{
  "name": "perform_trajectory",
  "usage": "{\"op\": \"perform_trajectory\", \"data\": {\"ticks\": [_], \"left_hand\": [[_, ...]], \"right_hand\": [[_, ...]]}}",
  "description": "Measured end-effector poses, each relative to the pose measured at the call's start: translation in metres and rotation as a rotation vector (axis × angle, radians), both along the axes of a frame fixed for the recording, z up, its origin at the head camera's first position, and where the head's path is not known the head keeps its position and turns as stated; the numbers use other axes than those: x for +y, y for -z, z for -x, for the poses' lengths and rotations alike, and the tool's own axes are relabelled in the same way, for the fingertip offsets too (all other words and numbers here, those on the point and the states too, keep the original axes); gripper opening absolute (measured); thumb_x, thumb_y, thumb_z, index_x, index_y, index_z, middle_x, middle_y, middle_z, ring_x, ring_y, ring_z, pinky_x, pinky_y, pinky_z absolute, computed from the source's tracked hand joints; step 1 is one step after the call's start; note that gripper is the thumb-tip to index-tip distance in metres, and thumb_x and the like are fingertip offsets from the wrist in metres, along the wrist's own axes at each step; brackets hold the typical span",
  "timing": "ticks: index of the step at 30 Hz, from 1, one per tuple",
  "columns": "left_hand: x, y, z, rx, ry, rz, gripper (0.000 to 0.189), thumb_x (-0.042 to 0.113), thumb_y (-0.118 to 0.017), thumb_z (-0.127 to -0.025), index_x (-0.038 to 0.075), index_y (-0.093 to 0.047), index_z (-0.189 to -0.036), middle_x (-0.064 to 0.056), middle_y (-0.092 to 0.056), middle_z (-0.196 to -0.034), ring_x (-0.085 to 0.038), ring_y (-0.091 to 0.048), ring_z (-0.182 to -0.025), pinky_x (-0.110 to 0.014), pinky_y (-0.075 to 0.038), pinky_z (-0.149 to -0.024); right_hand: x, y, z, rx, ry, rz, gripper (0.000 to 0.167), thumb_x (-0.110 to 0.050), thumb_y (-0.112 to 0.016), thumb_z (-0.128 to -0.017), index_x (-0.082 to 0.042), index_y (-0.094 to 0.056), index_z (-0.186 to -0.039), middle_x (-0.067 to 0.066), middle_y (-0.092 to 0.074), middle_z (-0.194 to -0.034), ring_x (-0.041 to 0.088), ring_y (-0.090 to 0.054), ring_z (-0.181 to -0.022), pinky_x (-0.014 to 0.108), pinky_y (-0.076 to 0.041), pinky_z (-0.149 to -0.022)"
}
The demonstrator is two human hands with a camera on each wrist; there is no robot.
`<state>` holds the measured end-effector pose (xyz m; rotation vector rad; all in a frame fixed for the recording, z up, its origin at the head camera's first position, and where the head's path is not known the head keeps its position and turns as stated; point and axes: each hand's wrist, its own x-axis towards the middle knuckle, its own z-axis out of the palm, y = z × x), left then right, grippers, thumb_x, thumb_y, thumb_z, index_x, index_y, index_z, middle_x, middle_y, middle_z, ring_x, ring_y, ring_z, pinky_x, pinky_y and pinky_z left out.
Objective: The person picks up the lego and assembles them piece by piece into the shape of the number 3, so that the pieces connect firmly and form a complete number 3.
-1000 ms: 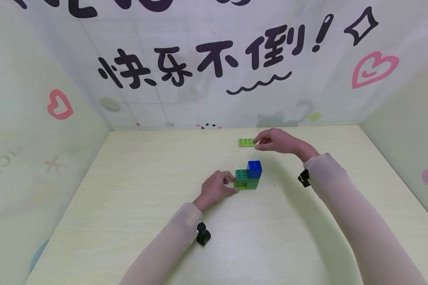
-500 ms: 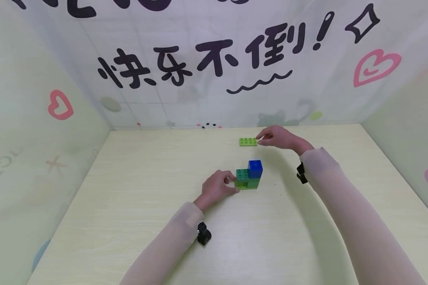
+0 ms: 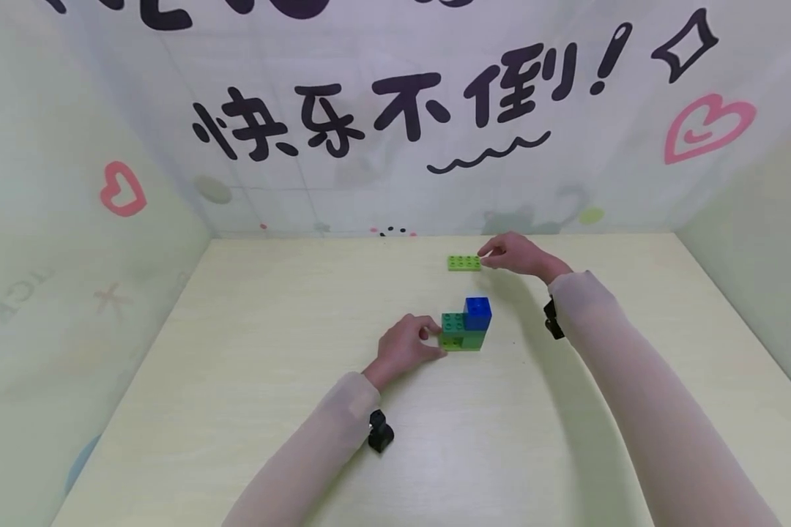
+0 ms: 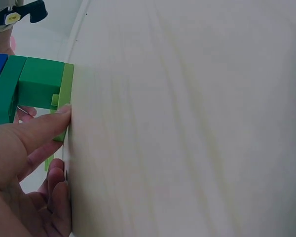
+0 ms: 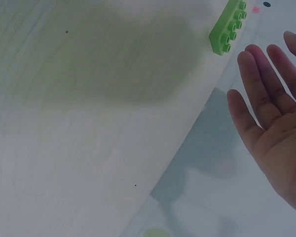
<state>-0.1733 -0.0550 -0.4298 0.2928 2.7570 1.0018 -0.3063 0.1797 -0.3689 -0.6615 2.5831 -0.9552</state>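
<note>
In the head view, a small stack of toy building bricks stands on the table: a lime base plate [image 3: 451,342], green bricks [image 3: 453,322] above it and a blue brick [image 3: 477,313] on top at the right. My left hand [image 3: 405,344] pinches the stack's left end low down, the thumb [image 4: 49,126] pressed against the lime plate's edge in the left wrist view. Farther back lies a separate flat lime brick [image 3: 464,263] with studs up. My right hand [image 3: 517,254] hovers at its right end, and the right wrist view shows loosely extended fingers [image 5: 259,81] with nothing between them.
A pale wooden table [image 3: 290,315] meets a printed white backdrop [image 3: 343,197] close behind the flat brick. Side panels rise at left and right. Black camera mounts [image 3: 381,432] sit on both wrists.
My right hand has eased slightly off the flat lime brick, showing its right end fully. The left hand keeps its pinch on the stack. The head view has shifted slightly.
</note>
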Motion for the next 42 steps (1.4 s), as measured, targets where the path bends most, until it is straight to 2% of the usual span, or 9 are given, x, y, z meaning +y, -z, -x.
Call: {"op": "perform_trajectory", "data": {"ticks": [8,11,13,18,22,35,42], "left_hand": [[0.000,0.001,0.001,0.000,0.000,0.006,0.032,0.027,-0.079,-0.071,0.020,-0.069,-0.101,0.005,-0.052,-0.082,-0.012,-0.047,-0.074,-0.027,-0.034,-0.057],[0.001,0.002,0.001,0.001,0.003,0.006,0.032,0.027,-0.079,-0.071,0.019,-0.069,-0.101,0.004,-0.052,-0.083,-0.012,-0.047,-0.074,-0.027,-0.035,-0.057],[0.001,0.002,0.001,0.001,0.004,0.007,0.033,0.027,-0.079,-0.071,0.019,-0.068,-0.101,0.004,-0.052,-0.083,-0.012,-0.047,-0.074,-0.027,-0.035,-0.058],[0.002,0.002,0.002,-0.001,0.003,0.011,0.033,0.027,-0.079,-0.071,0.019,-0.068,-0.101,0.004,-0.052,-0.083,-0.012,-0.047,-0.075,-0.027,-0.035,-0.058],[0.002,0.001,0.001,0.001,0.003,0.011,0.032,0.027,-0.079,-0.071,0.019,-0.068,-0.101,0.004,-0.053,-0.084,-0.012,-0.047,-0.076,-0.027,-0.035,-0.058],[0.001,0.002,0.002,-0.005,-0.002,0.023,0.033,0.028,-0.079,-0.071,0.020,-0.068,-0.102,0.005,-0.052,-0.083,-0.012,-0.047,-0.074,-0.026,-0.034,-0.057],[0.000,0.003,0.002,0.001,-0.001,0.022,0.033,0.028,-0.079,-0.071,0.020,-0.069,-0.102,0.005,-0.052,-0.082,-0.011,-0.047,-0.073,-0.026,-0.034,-0.056]], "right_hand": [[-0.002,0.004,0.004,-0.020,0.027,0.013,0.031,-0.009,-0.057,-0.090,0.008,-0.057,-0.115,0.024,-0.058,-0.111,0.034,-0.055,-0.099,0.045,-0.043,-0.086],[-0.001,0.006,0.005,-0.027,0.026,0.044,0.031,-0.010,-0.060,-0.087,0.007,-0.059,-0.113,0.022,-0.060,-0.108,0.032,-0.056,-0.097,0.044,-0.044,-0.084],[0.002,0.012,0.011,-0.028,0.020,0.079,0.032,-0.015,-0.065,-0.085,0.003,-0.062,-0.111,0.019,-0.061,-0.106,0.029,-0.057,-0.095,0.041,-0.046,-0.081],[0.002,0.018,0.016,-0.056,0.075,0.037,0.034,-0.016,-0.066,-0.084,0.002,-0.061,-0.113,0.019,-0.057,-0.113,0.030,-0.052,-0.103,0.042,-0.043,-0.086],[-0.002,0.016,0.013,-0.082,0.109,-0.015,0.036,-0.009,-0.062,-0.086,0.006,-0.055,-0.118,0.025,-0.051,-0.120,0.036,-0.046,-0.110,0.046,-0.038,-0.091],[-0.005,0.033,0.021,-0.116,0.152,-0.042,0.045,-0.011,-0.065,-0.084,0.003,-0.051,-0.125,0.024,-0.048,-0.123,0.036,-0.045,-0.111,0.046,-0.038,-0.092],[-0.008,0.033,0.021,-0.104,0.152,-0.028,0.046,-0.010,-0.065,-0.084,0.003,-0.050,-0.125,0.027,-0.048,-0.121,0.037,-0.046,-0.110,0.046,-0.038,-0.090]]}}
